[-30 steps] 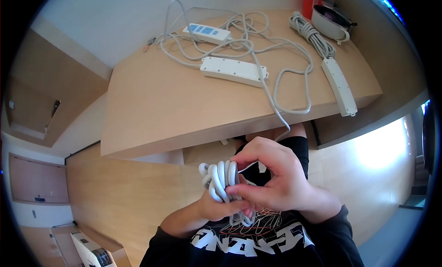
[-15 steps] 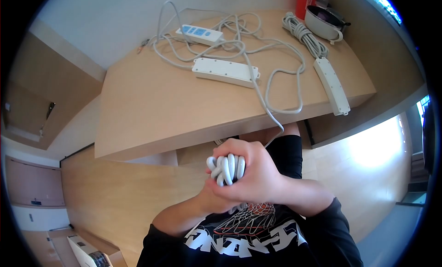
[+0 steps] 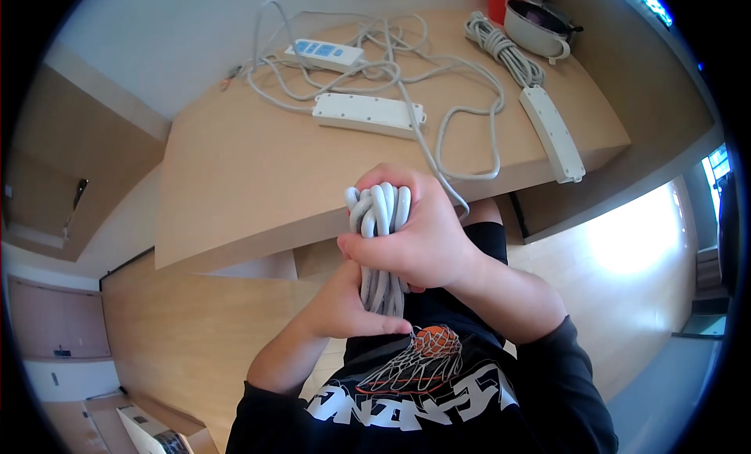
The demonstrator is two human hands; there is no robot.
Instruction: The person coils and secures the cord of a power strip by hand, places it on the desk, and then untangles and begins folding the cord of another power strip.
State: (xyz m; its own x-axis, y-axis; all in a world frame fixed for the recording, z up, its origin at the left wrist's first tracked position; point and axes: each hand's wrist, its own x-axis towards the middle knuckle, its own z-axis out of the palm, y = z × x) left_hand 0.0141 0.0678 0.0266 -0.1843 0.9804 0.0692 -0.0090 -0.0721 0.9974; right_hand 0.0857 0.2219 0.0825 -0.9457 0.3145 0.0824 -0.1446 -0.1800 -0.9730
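Observation:
A thick bundle of looped white cable (image 3: 382, 291) stands upright between my hands in front of the table edge, its top loops bulging out of my grip. My right hand (image 3: 429, 228) is closed around the upper part, thumb across the near side. Lower down, my left hand (image 3: 338, 304) wraps the bundle, thumb stretched to the right; its other fingers are mostly hidden. One cable strand passes behind my right hand and up onto the table (image 3: 235, 180). There it joins loose tangled loops around a white power strip (image 3: 364, 113) lying face down.
A second power strip with blue sockets (image 3: 325, 55) lies among the loops. At right, another strip (image 3: 552, 133) has its cord (image 3: 504, 51) coiled and tied. A white pot (image 3: 536, 35) and a red object (image 3: 503, 1) stand at the back right corner.
Both hands and the bundle have come apart vertically: my right hand has risen towards the table edge, and the cable's lower part now shows between the hands. The view has shifted slightly.

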